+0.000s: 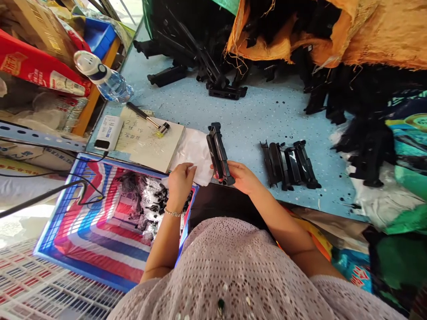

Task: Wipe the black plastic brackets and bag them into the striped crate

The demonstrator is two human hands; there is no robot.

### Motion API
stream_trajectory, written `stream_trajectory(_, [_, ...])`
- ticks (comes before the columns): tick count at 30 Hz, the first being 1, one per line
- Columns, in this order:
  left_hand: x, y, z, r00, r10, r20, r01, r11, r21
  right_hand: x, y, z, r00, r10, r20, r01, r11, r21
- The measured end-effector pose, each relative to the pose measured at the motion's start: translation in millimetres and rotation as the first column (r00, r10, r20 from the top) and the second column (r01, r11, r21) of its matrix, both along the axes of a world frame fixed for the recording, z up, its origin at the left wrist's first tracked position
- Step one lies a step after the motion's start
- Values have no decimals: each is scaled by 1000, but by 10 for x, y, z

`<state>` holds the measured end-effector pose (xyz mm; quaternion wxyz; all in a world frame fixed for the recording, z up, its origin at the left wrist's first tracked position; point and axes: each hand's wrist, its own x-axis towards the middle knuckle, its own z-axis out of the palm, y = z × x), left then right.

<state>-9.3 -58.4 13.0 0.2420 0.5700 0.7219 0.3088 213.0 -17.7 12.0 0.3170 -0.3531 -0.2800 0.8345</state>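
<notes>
My right hand (243, 177) grips a pair of long black plastic parts (218, 153), held nearly upright over the table's front edge. To the left, my left hand (181, 183) has its thumb and fingers pinched together at the edge of some thin, clear-white plastic bags (191, 151). The bags lie partly beneath the black parts and beside a cardboard sheet (143, 146) with handwriting. On the right, a row of several similar black parts (290, 165) lies side by side on the speckled blue table (267, 115).
A blue basket (110, 278) with a striped liner holds several bagged black parts (153, 204). A black-handled tool (148, 118), a white box (108, 132) and a water bottle (113, 84) are at left. Black parts spill from an orange sack (383, 40) at the back.
</notes>
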Motion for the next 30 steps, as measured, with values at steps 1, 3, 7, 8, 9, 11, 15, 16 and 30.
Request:
stream_trajectory(1, [17, -7, 2, 1000, -18, 4, 18, 1000, 12, 5, -12, -2, 1000, 7, -3, -7, 1000, -3])
stream_trajectory(3, [68, 4, 1, 998, -28, 51, 26, 999, 42, -4, -31, -8, 999, 31, -10, -31, 999, -14])
stream_trajectory(7, [151, 99, -29, 981, -56, 187, 39, 995, 93, -133, -1, -48, 996, 70, -56, -72, 997, -36])
stream_trajectory(8, [150, 124, -41, 969, -73, 236, 51, 994, 101, -182, 25, -67, 995, 68, -74, -71, 996, -45])
stream_trajectory(9, [137, 144, -52, 951, -82, 298, 54, 993, 102, -230, 55, -87, 994, 62, -91, -67, 996, -54])
stream_trajectory(11, [79, 168, -66, 892, -56, 448, 19, 996, 86, -302, 117, -131, 994, 46, -102, -54, 996, -72])
stream_trajectory(15, [-84, 155, -39, 759, 74, 647, -116, 993, 22, -315, 170, -213, 997, 19, -75, -28, 993, -116])
stream_trajectory(16, [-118, 144, -21, 761, 102, 641, -165, 986, 39, -300, 167, -232, 997, 10, -73, -20, 991, -130])
stream_trajectory(30, [-179, 189, 135, 967, -245, -76, 255, 953, 164, 198, -247, -9, 998, 63, -15, -63, 997, -35])
